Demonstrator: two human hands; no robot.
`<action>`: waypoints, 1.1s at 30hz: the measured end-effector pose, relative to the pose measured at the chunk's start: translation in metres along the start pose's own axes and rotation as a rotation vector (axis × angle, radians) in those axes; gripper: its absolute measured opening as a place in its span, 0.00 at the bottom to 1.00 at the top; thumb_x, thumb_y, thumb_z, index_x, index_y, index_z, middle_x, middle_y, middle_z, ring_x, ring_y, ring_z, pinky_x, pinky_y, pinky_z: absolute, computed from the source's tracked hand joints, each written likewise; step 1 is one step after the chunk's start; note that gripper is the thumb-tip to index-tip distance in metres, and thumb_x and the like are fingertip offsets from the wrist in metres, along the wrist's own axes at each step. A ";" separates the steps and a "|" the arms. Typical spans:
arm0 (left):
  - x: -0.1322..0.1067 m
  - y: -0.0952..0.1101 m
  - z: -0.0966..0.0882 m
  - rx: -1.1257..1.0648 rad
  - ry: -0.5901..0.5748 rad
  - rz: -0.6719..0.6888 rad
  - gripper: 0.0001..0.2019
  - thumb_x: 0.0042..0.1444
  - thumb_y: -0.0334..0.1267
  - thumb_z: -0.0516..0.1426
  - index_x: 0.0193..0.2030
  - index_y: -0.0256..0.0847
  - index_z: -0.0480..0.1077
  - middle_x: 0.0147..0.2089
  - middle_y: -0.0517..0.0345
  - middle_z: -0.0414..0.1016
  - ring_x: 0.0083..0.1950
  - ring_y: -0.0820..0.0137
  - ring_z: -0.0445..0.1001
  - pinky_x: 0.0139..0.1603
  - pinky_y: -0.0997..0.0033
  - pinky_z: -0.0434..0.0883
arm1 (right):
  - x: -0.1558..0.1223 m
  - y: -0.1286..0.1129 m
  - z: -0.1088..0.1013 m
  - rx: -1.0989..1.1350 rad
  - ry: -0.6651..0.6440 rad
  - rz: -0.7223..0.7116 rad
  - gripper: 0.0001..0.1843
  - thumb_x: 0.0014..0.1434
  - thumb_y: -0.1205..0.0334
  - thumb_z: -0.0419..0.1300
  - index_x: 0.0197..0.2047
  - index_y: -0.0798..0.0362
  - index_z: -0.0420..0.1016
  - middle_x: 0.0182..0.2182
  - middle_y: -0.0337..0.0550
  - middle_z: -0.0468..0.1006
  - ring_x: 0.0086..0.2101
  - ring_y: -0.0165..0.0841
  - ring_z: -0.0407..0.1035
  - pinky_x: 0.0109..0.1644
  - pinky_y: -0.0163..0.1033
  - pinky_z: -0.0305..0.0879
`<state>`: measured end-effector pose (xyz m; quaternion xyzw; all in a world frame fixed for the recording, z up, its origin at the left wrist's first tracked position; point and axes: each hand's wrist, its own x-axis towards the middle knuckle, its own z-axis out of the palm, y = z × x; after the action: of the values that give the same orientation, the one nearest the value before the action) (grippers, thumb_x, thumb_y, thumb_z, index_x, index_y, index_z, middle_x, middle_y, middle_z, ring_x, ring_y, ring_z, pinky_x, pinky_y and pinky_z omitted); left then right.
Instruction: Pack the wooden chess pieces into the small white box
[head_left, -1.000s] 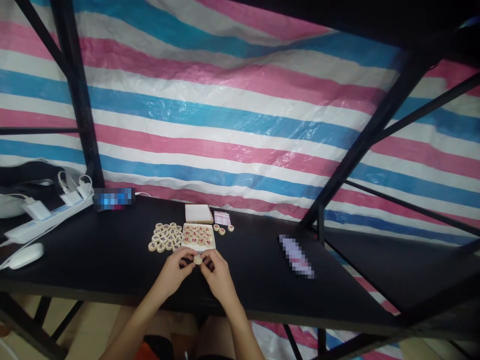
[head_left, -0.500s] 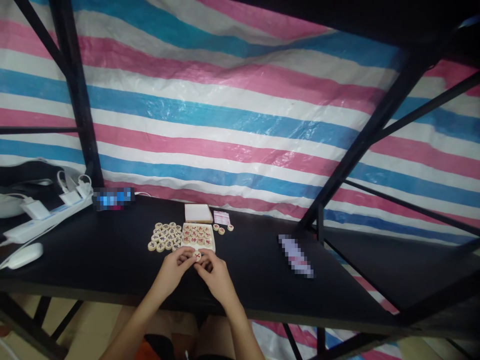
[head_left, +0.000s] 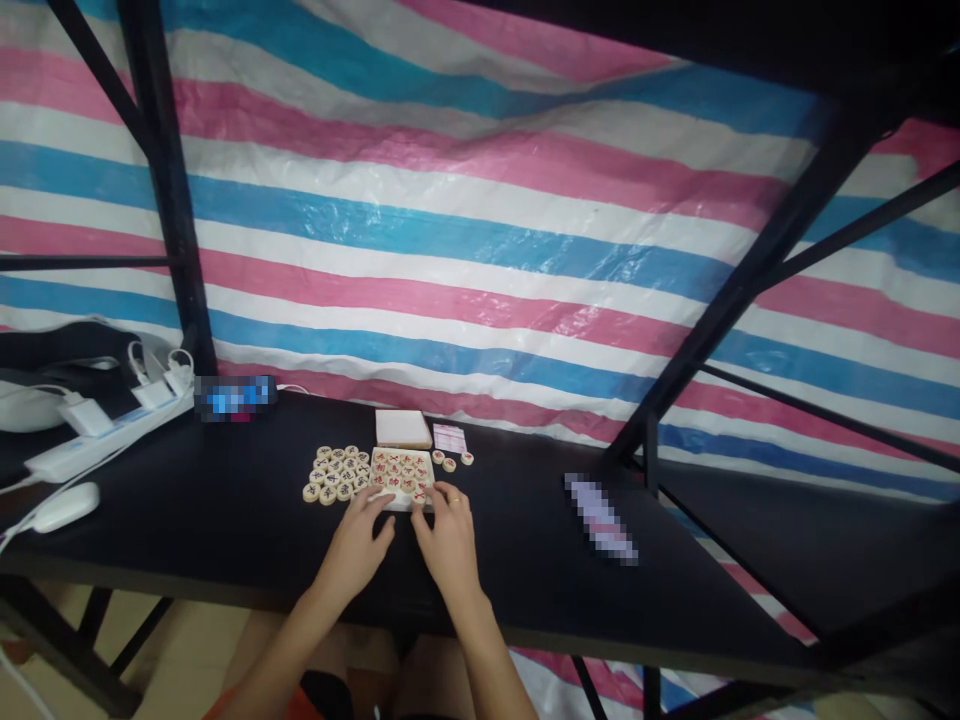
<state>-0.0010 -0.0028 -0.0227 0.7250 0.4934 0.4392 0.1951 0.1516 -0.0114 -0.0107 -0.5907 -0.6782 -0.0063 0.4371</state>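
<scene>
A white box [head_left: 391, 504] holds rows of round Chinese chess pieces with red characters, several to a row. At its front right corner, my right hand [head_left: 448, 535] has thumb and fingers around one red-marked Chinese chess piece [head_left: 419, 494]. My left hand [head_left: 356, 540] is by the front left corner, fingers apart, fingertips at the box's edge, with nothing in it. Left of the box stands a block of dark-marked Chinese chess pieces [head_left: 328, 478]; the left fingers are close to its right side.
Behind the box lie an open lid [head_left: 403, 428] and a pink-and-white paper [head_left: 450, 438]. Three loose pieces [head_left: 448, 464] are to the right. A blurred phone-like object [head_left: 600, 518] lies further right. A power strip [head_left: 112, 440], white mouse-shaped object [head_left: 67, 507] and blurred screen [head_left: 236, 397] are left.
The piece that both hands held in front of the box is now at the box's front right corner in my right hand. My left hand has let go and moved left, its fingers spread.
</scene>
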 end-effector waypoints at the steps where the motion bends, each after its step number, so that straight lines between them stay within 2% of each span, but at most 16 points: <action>1: 0.000 -0.001 0.001 0.044 -0.020 0.012 0.15 0.54 0.32 0.52 0.48 0.39 0.72 0.54 0.47 0.69 0.53 0.58 0.69 0.55 0.57 0.66 | 0.003 0.001 0.001 -0.033 -0.017 -0.008 0.12 0.58 0.64 0.55 0.44 0.53 0.75 0.44 0.53 0.71 0.45 0.44 0.63 0.50 0.50 0.62; 6: 0.000 -0.001 0.004 0.131 -0.063 0.020 0.15 0.54 0.31 0.52 0.49 0.38 0.71 0.48 0.48 0.72 0.52 0.59 0.69 0.55 0.57 0.66 | 0.010 0.001 -0.003 -0.136 -0.116 -0.058 0.13 0.58 0.64 0.55 0.46 0.53 0.75 0.45 0.53 0.73 0.46 0.45 0.64 0.47 0.48 0.61; 9: -0.001 -0.001 0.003 0.132 -0.055 0.028 0.15 0.54 0.31 0.52 0.48 0.38 0.71 0.48 0.49 0.71 0.51 0.60 0.69 0.55 0.58 0.66 | 0.008 -0.002 -0.008 -0.165 -0.176 -0.139 0.12 0.60 0.64 0.54 0.45 0.50 0.75 0.44 0.48 0.75 0.46 0.42 0.64 0.47 0.45 0.59; 12: -0.001 -0.001 0.003 0.137 -0.046 0.029 0.15 0.54 0.30 0.52 0.48 0.40 0.71 0.47 0.50 0.71 0.51 0.61 0.69 0.54 0.58 0.66 | 0.006 -0.004 -0.010 -0.205 -0.224 -0.198 0.10 0.62 0.63 0.53 0.42 0.50 0.75 0.39 0.45 0.77 0.44 0.38 0.65 0.47 0.42 0.58; 21: 0.000 -0.001 0.003 0.141 -0.050 0.030 0.17 0.53 0.28 0.52 0.48 0.40 0.71 0.47 0.51 0.72 0.50 0.61 0.69 0.55 0.59 0.66 | 0.010 0.004 -0.013 -0.282 -0.216 -0.181 0.09 0.63 0.61 0.54 0.36 0.52 0.74 0.35 0.44 0.78 0.42 0.38 0.66 0.46 0.41 0.58; 24: 0.001 0.001 0.001 0.154 -0.058 0.027 0.17 0.52 0.27 0.51 0.48 0.37 0.71 0.47 0.49 0.72 0.51 0.60 0.69 0.55 0.59 0.66 | 0.008 0.009 -0.013 -0.250 -0.214 -0.187 0.10 0.63 0.60 0.52 0.41 0.51 0.75 0.41 0.46 0.76 0.44 0.38 0.66 0.46 0.41 0.59; 26: 0.001 0.002 0.001 0.153 -0.062 0.013 0.17 0.53 0.29 0.51 0.48 0.37 0.72 0.47 0.48 0.72 0.51 0.60 0.69 0.54 0.58 0.67 | 0.009 0.017 -0.013 -0.226 -0.184 -0.179 0.13 0.63 0.64 0.50 0.46 0.50 0.74 0.46 0.47 0.74 0.46 0.38 0.65 0.47 0.41 0.60; 29: -0.001 0.004 0.000 0.140 -0.070 -0.016 0.16 0.53 0.30 0.51 0.49 0.38 0.71 0.48 0.48 0.70 0.52 0.59 0.69 0.54 0.58 0.67 | 0.021 0.035 -0.015 -0.253 -0.149 -0.115 0.22 0.59 0.76 0.46 0.51 0.51 0.72 0.49 0.48 0.72 0.47 0.39 0.64 0.49 0.41 0.61; 31: -0.002 0.004 0.000 0.125 -0.056 -0.025 0.16 0.53 0.31 0.51 0.49 0.39 0.71 0.51 0.48 0.68 0.53 0.59 0.69 0.54 0.58 0.67 | 0.034 0.049 -0.016 -0.310 -0.182 -0.066 0.28 0.55 0.80 0.45 0.54 0.52 0.70 0.50 0.49 0.72 0.47 0.39 0.64 0.49 0.42 0.60; 33: -0.002 0.004 -0.001 0.091 -0.023 -0.032 0.16 0.53 0.32 0.51 0.48 0.40 0.71 0.54 0.48 0.66 0.51 0.61 0.70 0.53 0.59 0.67 | 0.048 0.060 -0.017 -0.342 -0.276 -0.049 0.28 0.55 0.80 0.46 0.56 0.52 0.68 0.53 0.50 0.70 0.49 0.40 0.64 0.50 0.42 0.60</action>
<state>-0.0003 -0.0063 -0.0204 0.7302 0.5219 0.4048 0.1747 0.2138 0.0363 -0.0021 -0.6347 -0.7348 -0.0510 0.2334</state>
